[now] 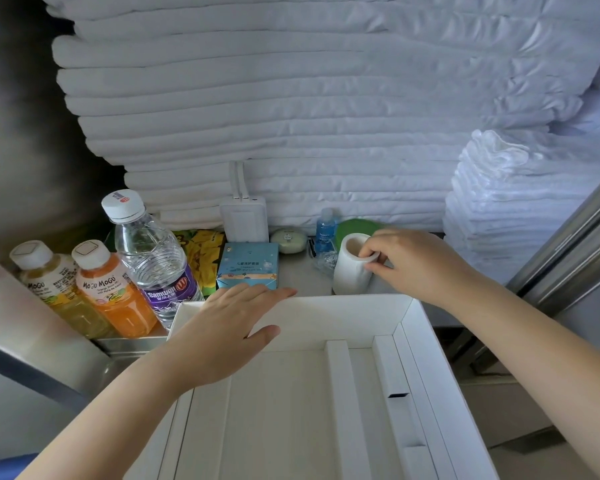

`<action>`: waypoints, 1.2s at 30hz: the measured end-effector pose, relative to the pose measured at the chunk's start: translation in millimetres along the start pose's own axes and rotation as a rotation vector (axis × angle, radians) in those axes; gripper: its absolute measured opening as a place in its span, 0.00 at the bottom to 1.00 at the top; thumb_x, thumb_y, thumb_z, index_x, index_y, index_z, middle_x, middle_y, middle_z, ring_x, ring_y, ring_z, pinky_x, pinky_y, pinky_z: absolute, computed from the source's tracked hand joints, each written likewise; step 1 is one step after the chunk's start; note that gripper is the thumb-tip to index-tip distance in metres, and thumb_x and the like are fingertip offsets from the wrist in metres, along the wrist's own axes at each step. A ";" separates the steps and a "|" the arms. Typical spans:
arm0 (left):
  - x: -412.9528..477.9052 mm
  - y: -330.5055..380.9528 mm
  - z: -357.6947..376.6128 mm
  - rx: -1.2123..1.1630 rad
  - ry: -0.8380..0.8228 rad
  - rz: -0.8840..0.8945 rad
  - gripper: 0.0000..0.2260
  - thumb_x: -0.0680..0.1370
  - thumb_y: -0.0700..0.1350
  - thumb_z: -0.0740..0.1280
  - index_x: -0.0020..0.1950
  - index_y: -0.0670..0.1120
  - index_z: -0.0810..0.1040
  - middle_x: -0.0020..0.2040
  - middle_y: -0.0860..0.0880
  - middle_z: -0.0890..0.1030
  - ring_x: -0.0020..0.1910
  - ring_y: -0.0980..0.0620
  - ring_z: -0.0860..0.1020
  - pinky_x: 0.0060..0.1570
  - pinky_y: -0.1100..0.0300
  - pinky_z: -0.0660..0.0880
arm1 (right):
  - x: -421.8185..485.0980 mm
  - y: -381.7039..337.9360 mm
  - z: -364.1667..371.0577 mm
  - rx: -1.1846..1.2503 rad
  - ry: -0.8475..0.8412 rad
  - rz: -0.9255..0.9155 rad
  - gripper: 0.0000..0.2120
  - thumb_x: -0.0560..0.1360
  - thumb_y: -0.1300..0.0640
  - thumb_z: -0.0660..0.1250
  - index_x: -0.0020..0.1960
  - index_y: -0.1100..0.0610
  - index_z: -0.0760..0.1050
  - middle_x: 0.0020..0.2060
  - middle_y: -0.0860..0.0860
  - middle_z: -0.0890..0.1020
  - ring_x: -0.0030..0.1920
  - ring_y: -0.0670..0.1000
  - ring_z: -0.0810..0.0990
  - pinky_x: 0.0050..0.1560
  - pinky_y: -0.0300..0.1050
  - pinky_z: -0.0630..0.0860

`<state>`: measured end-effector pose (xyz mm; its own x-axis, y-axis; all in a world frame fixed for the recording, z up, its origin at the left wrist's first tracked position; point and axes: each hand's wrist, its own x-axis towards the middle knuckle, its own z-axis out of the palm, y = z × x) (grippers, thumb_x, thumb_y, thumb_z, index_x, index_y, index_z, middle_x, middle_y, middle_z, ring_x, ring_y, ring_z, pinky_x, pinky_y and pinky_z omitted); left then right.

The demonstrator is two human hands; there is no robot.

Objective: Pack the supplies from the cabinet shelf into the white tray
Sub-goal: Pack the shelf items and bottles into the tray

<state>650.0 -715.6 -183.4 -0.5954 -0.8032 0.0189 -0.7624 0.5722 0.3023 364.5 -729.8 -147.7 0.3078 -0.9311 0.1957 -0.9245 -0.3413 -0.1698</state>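
Observation:
A white tray [406, 317] with low inner dividers sits in front of the cabinet shelf, nothing inside it. My left hand [229, 327] lies flat on the tray's far left rim, fingers spread. My right hand [409, 261] grips the top edge of a white toilet paper roll [350, 271] standing on the shelf just beyond the tray's far edge. Along the shelf stand a yellow Mogu Mogu bottle [54, 285], an orange Mogu Mogu bottle [113, 289], a clear water bottle [153, 258], a light blue box [248, 266], a small blue bottle [326, 230] and a pale green soap [288, 240].
A tall stack of folded white towels [291, 116] fills the shelf behind the supplies, with a smaller stack [513, 209] at the right. A white power bank [245, 220] leans against the towels. Yellow snack packets [205, 247] and a green lid [357, 228] lie behind. A metal door frame [568, 258] borders the right.

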 end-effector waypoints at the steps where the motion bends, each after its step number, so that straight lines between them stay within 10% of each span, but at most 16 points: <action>1: -0.1 -0.2 0.0 0.000 0.000 0.001 0.22 0.79 0.58 0.54 0.71 0.67 0.50 0.68 0.62 0.64 0.67 0.62 0.55 0.66 0.61 0.52 | -0.1 -0.6 1.3 0.001 -0.007 0.001 0.03 0.74 0.57 0.66 0.46 0.53 0.78 0.42 0.45 0.79 0.43 0.48 0.77 0.40 0.48 0.74; 13: 0.8 0.2 0.6 -0.008 -0.009 0.006 0.23 0.79 0.57 0.54 0.72 0.66 0.49 0.69 0.61 0.64 0.70 0.59 0.56 0.68 0.59 0.52 | 29.9 -8.8 -27.5 0.089 0.071 -0.002 0.09 0.73 0.57 0.65 0.48 0.44 0.77 0.42 0.37 0.74 0.38 0.37 0.75 0.36 0.35 0.68; 19: -0.4 0.7 0.3 0.000 0.001 0.005 0.23 0.80 0.56 0.54 0.72 0.66 0.50 0.69 0.62 0.63 0.69 0.61 0.55 0.68 0.60 0.51 | 95.5 0.7 9.2 -0.194 0.014 -0.080 0.15 0.76 0.63 0.60 0.60 0.54 0.74 0.56 0.51 0.75 0.56 0.53 0.74 0.45 0.46 0.70; 36: 1.1 0.3 2.1 -0.005 0.041 0.027 0.22 0.80 0.56 0.54 0.73 0.64 0.52 0.67 0.62 0.65 0.66 0.63 0.56 0.65 0.64 0.51 | 124.1 3.0 17.7 -0.141 -0.120 -0.057 0.10 0.75 0.62 0.64 0.56 0.59 0.77 0.54 0.54 0.78 0.54 0.54 0.75 0.49 0.42 0.67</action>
<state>648.6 -715.9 -185.2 -0.6044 -0.7939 0.0659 -0.7450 0.5926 0.3063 403.9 -848.6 -141.0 0.3777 -0.9222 0.0834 -0.9244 -0.3807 -0.0231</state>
